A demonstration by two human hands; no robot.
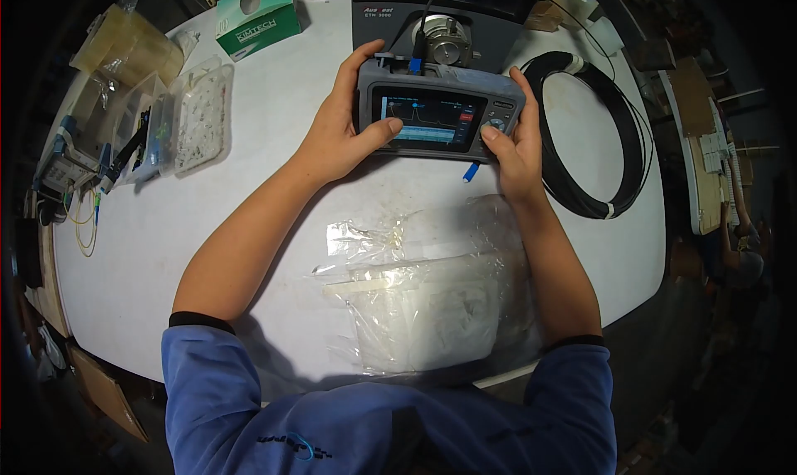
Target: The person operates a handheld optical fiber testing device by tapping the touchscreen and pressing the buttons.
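Both hands grip a grey handheld OTDR tester [448, 153] by its two sides, with its lit screen [427, 118] facing me. On the screen are a trace with peaks and a table below it. My left hand [336, 134] wraps the left end, its thumb lying on the lower left of the screen. At the right end, my right hand [516, 147] has its thumb on the round button pad. A blue fibre connector [416, 65] with a black cable is plugged into the tester's top edge. Another blue connector tip [471, 172] shows just below the casing.
A coil of black cable [552, 176] lies to the right. Clear plastic bags [423, 317] are in front of me. A dark instrument [382, 35] stands behind the tester. At the left are a Kimtech wipes box [257, 26], a plastic tub [203, 118] and a bin of tools [149, 134].
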